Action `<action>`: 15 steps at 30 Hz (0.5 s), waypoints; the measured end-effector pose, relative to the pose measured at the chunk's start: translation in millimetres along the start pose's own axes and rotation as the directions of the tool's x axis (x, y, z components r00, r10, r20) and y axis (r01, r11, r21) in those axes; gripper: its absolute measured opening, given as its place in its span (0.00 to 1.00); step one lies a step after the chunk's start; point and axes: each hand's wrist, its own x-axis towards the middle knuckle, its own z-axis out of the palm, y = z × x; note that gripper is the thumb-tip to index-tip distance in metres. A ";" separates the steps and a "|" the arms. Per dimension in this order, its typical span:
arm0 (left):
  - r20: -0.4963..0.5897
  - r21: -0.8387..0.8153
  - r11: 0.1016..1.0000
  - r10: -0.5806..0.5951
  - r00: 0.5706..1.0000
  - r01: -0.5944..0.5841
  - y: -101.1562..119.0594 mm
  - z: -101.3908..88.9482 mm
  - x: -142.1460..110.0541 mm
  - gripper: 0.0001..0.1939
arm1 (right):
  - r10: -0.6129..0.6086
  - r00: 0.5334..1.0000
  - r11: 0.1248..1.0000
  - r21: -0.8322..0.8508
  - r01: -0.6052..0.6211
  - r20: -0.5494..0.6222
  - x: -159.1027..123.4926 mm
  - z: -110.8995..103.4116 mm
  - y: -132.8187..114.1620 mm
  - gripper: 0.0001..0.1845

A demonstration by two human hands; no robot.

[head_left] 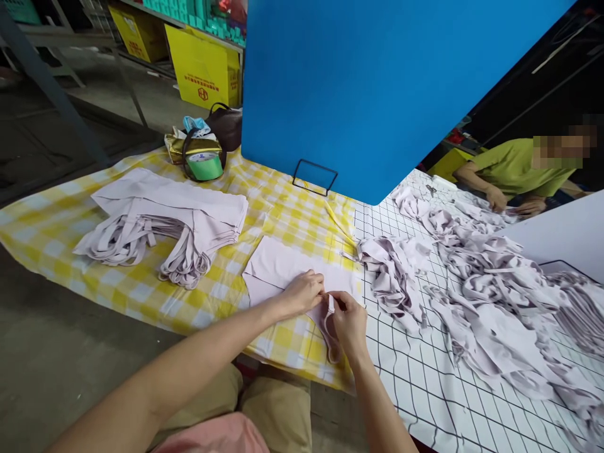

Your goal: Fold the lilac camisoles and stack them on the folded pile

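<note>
Here — fingers [317, 284] pinch lilac garment [278, 265].

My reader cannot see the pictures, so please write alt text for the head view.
The left hand touches a pale lilac garment on a yellow-checked tablecloth while the right hand pinches its strap. A stack of similar garments lies to the left; to the right, loose heaps lie on a white gridded cloth near a person in green.
</note>
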 end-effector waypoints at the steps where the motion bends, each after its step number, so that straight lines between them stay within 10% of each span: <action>1: -0.001 -0.012 1.000 -0.003 1.000 0.003 0.1 0.0 0.0 0.07 | 0.028 1.000 0.999 0.023 -0.029 0.002 -2.9 -0.5 -0.1 0.12; 4: 0.010 -0.058 0.998 -0.014 1.000 0.015 -0.4 -1.1 -1.9 0.06 | 0.172 0.977 0.949 0.245 -0.198 0.122 -15.5 -6.9 -3.0 0.17; 9: 0.054 -0.039 0.998 0.059 0.997 -0.057 0.5 -9.8 -15.1 0.09 | 0.322 0.852 0.616 0.591 -0.520 0.414 -46.2 -30.5 -11.0 0.25; 15: 0.100 0.093 0.993 0.067 0.993 -0.076 6.8 -14.9 -34.6 0.22 | 0.345 0.937 0.868 0.363 -0.339 0.049 -94.7 -43.4 1.1 0.26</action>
